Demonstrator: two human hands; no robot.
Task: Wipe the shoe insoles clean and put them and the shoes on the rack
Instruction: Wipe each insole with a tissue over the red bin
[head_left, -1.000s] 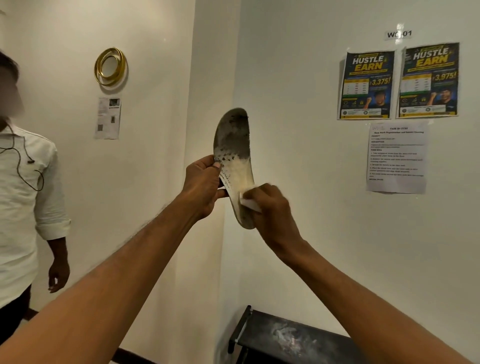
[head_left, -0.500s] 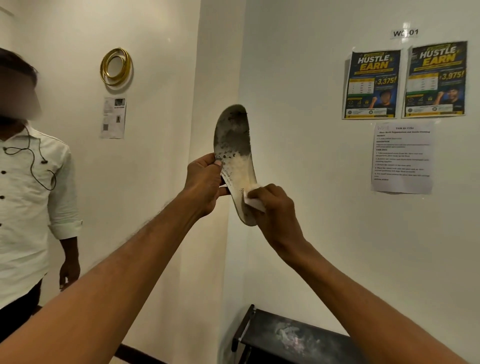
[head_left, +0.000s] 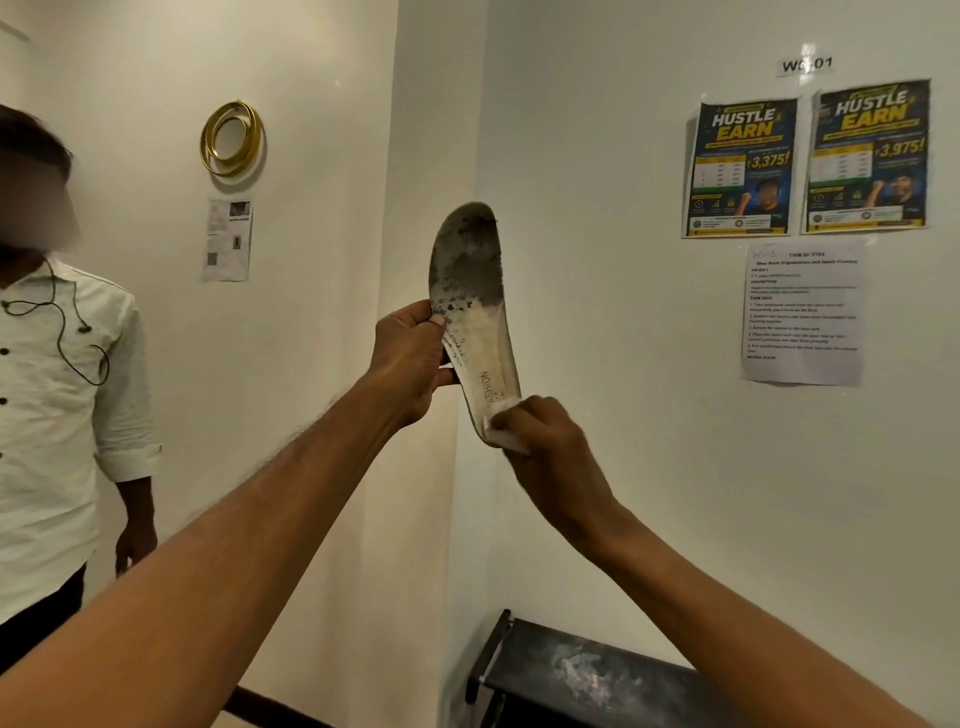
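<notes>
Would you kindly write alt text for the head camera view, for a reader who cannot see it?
The left hand holds a dirty insole upright while the right hand presses a white wipe to its lower end. A black rack stands below, and another person waits at left.

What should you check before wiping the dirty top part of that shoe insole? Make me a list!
1. Insole held firm: ok, the left hand pinches its edge near the middle.
2. Wipe ready: ok, the right hand presses a white wipe on the lower end.
3. Lower part clean: mostly ok, it looks pale, with dark specks near the middle.
4. Top part clean: not ok, it is dark grey with grime.
5. Wipe has a clean side left: cannot tell, the hand hides most of it.
6. Rack free for the insole: ok, the part in view is bare but smudged.
</notes>
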